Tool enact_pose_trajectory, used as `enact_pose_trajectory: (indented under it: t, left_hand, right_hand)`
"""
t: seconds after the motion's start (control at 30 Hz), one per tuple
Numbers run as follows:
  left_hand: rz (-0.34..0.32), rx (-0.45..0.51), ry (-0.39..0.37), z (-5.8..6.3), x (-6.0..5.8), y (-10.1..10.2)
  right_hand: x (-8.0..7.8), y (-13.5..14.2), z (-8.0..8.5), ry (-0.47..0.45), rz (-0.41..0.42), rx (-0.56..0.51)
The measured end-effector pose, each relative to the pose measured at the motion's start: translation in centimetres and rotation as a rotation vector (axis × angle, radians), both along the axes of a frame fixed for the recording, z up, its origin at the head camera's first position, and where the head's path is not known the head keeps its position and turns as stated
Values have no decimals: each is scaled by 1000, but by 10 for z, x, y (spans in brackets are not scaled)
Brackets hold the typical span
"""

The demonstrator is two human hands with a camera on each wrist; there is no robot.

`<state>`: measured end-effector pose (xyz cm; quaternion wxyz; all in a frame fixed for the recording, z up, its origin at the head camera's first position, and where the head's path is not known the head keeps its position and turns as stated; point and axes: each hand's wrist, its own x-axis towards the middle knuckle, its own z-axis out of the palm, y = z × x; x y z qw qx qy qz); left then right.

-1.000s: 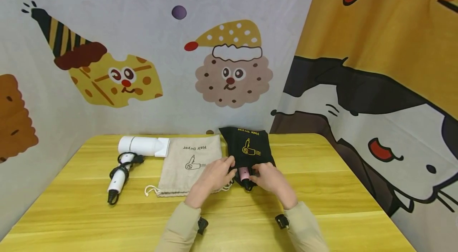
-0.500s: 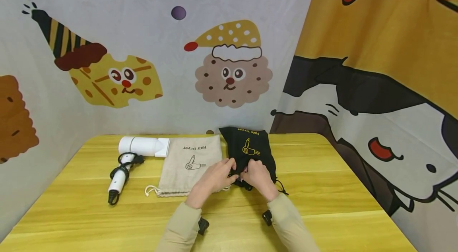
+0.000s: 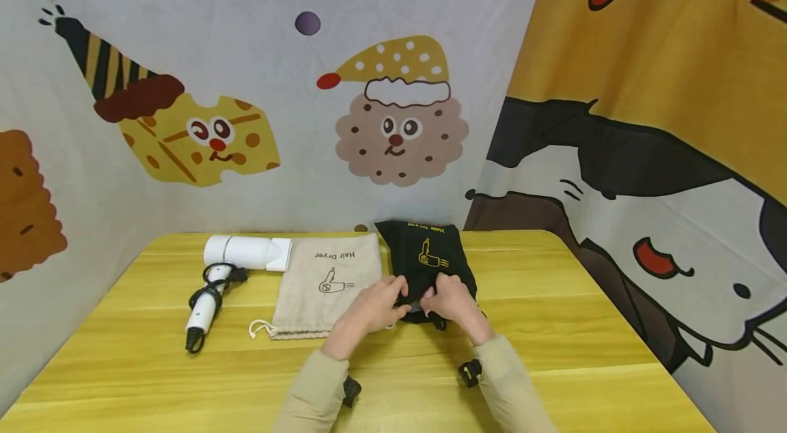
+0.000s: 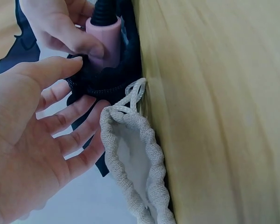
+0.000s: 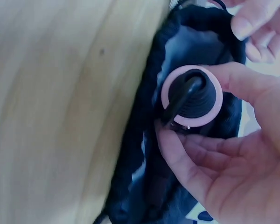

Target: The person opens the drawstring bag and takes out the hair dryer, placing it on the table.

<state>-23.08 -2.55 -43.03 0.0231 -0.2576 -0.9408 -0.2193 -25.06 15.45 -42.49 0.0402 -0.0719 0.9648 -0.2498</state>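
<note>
A black drawstring bag (image 3: 430, 252) printed "Hair Dryer" lies at the back of the table, mouth toward me. The pink handle (image 4: 106, 39) of a hair dryer stands in that mouth, its black cord sleeve (image 5: 196, 95) facing out; the rest is hidden inside. My right hand (image 3: 451, 298) grips the handle, thumb on one side and fingers on the other. With thumb and fingers, my left hand (image 3: 372, 306) holds the left edge of the bag's mouth. Beside it lies a beige drawstring bag (image 3: 332, 255), also printed "Hair Dryer".
A white hair dryer (image 3: 246, 252) with its black cord wound round the handle lies left of the beige bag. White drawstrings (image 4: 130, 100) hang at the beige bag's mouth. A printed curtain (image 3: 246, 44) rises behind the wooden table (image 3: 184, 392).
From the right side of the bag's mouth, my right hand has come inward and taken hold of the pink handle. The handle now shows less in the head view. My left hand has barely moved.
</note>
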Motion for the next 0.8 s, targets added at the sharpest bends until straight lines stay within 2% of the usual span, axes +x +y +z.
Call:
enact_pose_trajectory:
  t: [0.3,0.47,0.67,0.73,0.8]
  left_hand:
    - [-26,16,-13,-1,1,3]
    - [-82,45,-33,-1,2,6]
    - [-175,105,-11,-3,1,5]
    - [-171,122,-7,-3,-1,3]
    - [-125,125,-8,-3,-2,0]
  right_hand:
    - [3,23,4,-1,79,37]
    - [3,38,7,-49,120,11]
    - [3,58,9,-83,168,7]
    - [2,65,9,-78,185,19]
    - [2,72,10,-75,204,23]
